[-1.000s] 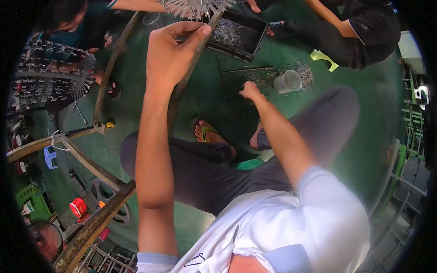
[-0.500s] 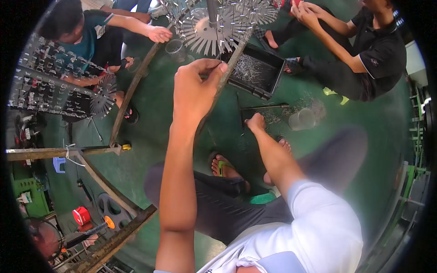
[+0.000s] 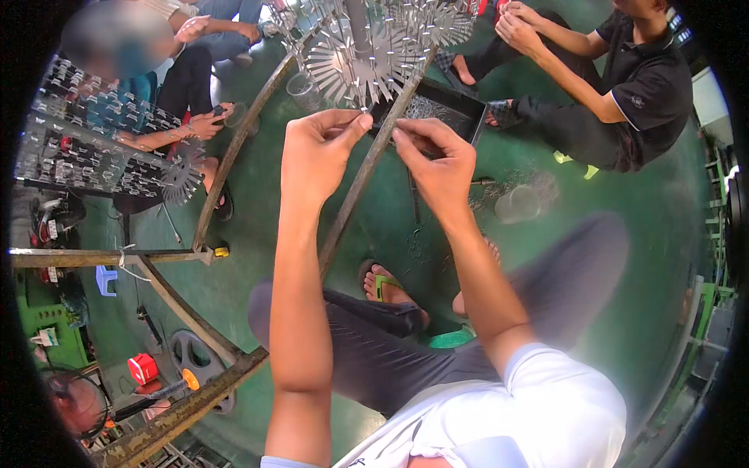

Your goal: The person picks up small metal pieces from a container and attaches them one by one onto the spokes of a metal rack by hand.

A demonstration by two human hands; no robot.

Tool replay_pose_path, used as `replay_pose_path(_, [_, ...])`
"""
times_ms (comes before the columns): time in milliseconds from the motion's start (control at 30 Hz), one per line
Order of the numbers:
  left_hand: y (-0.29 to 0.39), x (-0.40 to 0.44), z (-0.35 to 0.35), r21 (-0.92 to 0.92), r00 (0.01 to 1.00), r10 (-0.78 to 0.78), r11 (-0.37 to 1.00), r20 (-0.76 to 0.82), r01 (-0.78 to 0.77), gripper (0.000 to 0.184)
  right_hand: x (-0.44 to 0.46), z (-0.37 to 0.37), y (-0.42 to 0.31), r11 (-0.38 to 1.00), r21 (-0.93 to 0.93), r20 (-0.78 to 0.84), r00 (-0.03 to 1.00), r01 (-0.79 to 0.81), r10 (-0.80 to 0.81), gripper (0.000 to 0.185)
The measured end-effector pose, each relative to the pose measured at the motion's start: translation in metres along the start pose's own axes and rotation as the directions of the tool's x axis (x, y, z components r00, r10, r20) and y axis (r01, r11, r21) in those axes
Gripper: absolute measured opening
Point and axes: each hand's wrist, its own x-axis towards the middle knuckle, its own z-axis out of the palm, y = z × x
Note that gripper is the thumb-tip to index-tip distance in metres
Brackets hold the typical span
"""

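Observation:
My left hand [image 3: 318, 152] is raised with thumb and forefinger pinched at the lower edge of a slotted metal disc [image 3: 334, 66]. A tiny bright spot shows at its fingertips, too small to name. Just right of it, across a narrow metal bar [image 3: 360, 183], my right hand [image 3: 438, 160] is also closed in a pinch. Whatever is between those fingers, I cannot make out. Small metal pieces hang in rows around the disc and its grey central post [image 3: 358, 23]. Behind my right hand, a black bin [image 3: 466, 109] holds thin metal pieces and is partly hidden.
Loose metal bits lie on the green floor around a clear cup [image 3: 518, 204]. Another clear cup [image 3: 303, 87] stands beyond the frame bar [image 3: 234, 152]. Co-workers sit left and right. A second rack [image 3: 101, 148] of metal pieces is at left; a fan [image 3: 74, 402] is lower left.
My right hand has risen from the floor beside the loose bits to near my left hand. The left hand has shifted slightly left. A co-worker at left has drawn an outstretched arm back.

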Motion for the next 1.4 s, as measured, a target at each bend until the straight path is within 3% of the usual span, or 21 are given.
replay_pose_path(233, [0.000,-0.005,-0.006,-0.082,0.997,-0.010,0.996,0.079,0.017,0.036,-0.004,0.005,-0.017,1.000,0.005,0.059,0.998,-0.026,0.026,0.012])
replay_pose_path(433, [0.002,-0.010,-0.006,-0.118,0.996,-0.024,0.992,0.087,0.034,0.035,-0.007,0.009,-0.012,0.992,-0.103,0.081,0.995,0.071,-0.063,0.013])
replay_pose_path(533, [0.002,-0.010,-0.007,-0.126,0.994,0.001,0.992,0.108,0.013,0.036,-0.007,0.009,-0.017,0.985,-0.172,0.134,0.991,0.020,0.003,0.011])
replay_pose_path(733, [-0.015,-0.009,-0.003,-0.092,0.985,0.022,0.996,0.172,-0.006,0.023,0.002,0.008,-0.004,0.974,-0.171,0.118,0.985,0.145,-0.126,0.012])
replay_pose_path(833, [-0.014,-0.012,0.005,0.107,0.981,0.137,0.982,0.140,-0.153,0.019,0.009,0.008,-0.011,0.974,-0.197,0.145,0.986,0.109,-0.081,0.012])
replay_pose_path(867, [-0.011,-0.014,0.008,0.175,0.988,0.125,0.975,0.089,-0.139,0.017,0.011,0.008,-0.013,0.971,-0.214,0.160,0.984,0.106,-0.072,0.012])
replay_pose_path(1000, [-0.025,-0.008,0.015,0.170,0.982,0.189,0.967,0.005,-0.188,0.015,0.019,0.006,-0.014,0.948,-0.286,0.225,0.972,0.137,-0.073,0.015])
replay_pose_path(1133, [-0.052,0.000,0.031,0.100,0.930,0.323,0.946,-0.177,-0.309,0.014,0.033,0.011,-0.024,0.928,-0.329,0.307,0.949,0.175,-0.070,0.020])
replay_pose_path(1233, [-0.058,0.003,0.038,0.077,0.891,0.349,0.937,-0.289,-0.341,0.015,0.044,0.021,-0.043,0.925,-0.379,0.314,0.945,0.037,0.090,0.024])
replay_pose_path(1333, [-0.063,0.006,0.045,0.070,0.891,0.325,0.945,-0.318,-0.320,0.016,0.053,0.026,-0.031,0.887,-0.430,0.287,0.957,0.167,-0.041,0.023])
replay_pose_path(1400, [-0.065,0.005,0.053,0.054,0.884,0.329,0.942,-0.331,-0.330,0.016,0.059,0.024,-0.031,0.847,-0.499,0.327,0.945,0.181,-0.010,0.023])
